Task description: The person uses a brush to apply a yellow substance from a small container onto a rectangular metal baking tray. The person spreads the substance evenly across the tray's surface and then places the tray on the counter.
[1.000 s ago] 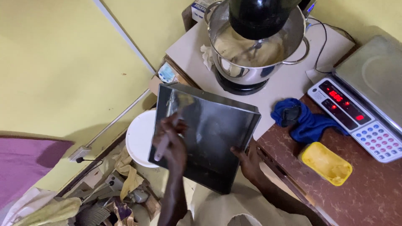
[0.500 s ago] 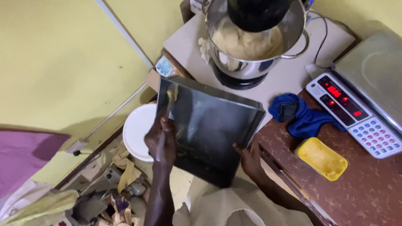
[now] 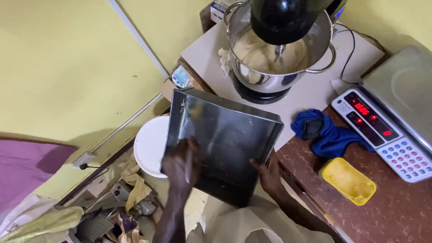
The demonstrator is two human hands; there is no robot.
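- A dark, shiny rectangular metal baking tray (image 3: 225,144) is held tilted in the air, in front of the tabletop edge and above the floor clutter.
- The left hand (image 3: 182,164) lies flat inside the tray, fingers spread on the metal; its grip closes on nothing.
- The right hand (image 3: 268,173) clasps the tray's lower right edge, its grip pinching the rim.
- Just behind the tray, a small white box with a blue-green label (image 3: 181,76) sits at the corner by the wall.
- Further back, part of a white carton with dark print (image 3: 219,9) shows behind the steel mixer bowl of pale dough (image 3: 274,56), under a black mixer head (image 3: 283,18).
- A yellow shallow plastic tub (image 3: 348,181) lies on the reddish-brown speckled tabletop (image 3: 396,211), near a crumpled blue cloth (image 3: 324,132).
- A white electronic scale with a red display and keypad (image 3: 382,132) stands to the right of the cloth.
- The mixer rests on a pale cream tabletop (image 3: 315,90).
- A white round lid or bucket top (image 3: 150,146) sits partly under the tray's left edge.
- The walls are yellow (image 3: 67,67); papers and scraps (image 3: 112,216) litter the floor, with a purple cloth (image 3: 22,166) at far left.
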